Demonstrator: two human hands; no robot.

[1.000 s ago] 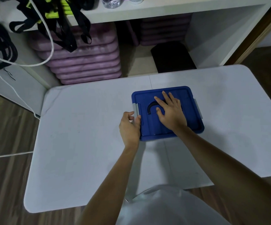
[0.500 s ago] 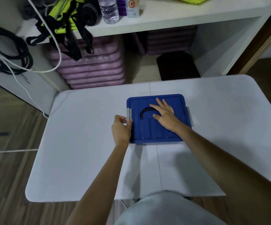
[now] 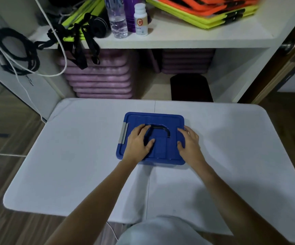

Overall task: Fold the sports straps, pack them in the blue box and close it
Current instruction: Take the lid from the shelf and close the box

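Note:
The blue box point(image 3: 153, 119) stands in the middle of the white table point(image 3: 72, 156) with its lid on and its dark handle point(image 3: 162, 129) lying flat in the lid's recess. What is inside is hidden. My left hand point(image 3: 139, 142) rests flat on the left half of the lid, fingers spread. My right hand point(image 3: 190, 140) lies over the box's right edge, thumb on the lid, fingers curled down over the side where the clip is hidden. The grey left clip point(image 3: 123, 133) lies flush against the box.
Behind the table a white shelf point(image 3: 178, 39) carries black and lime straps point(image 3: 77, 41) hanging over its edge, a water bottle point(image 3: 117, 18), a white pill bottle point(image 3: 140, 20) and orange-lime pads point(image 3: 205, 9). Purple mats point(image 3: 100, 76) are stacked below. Cables point(image 3: 15, 53) hang at left.
My left hand left the left clip and now lies flat on the lid. My right hand slid from the lid's middle to the right edge. The view tilted up.

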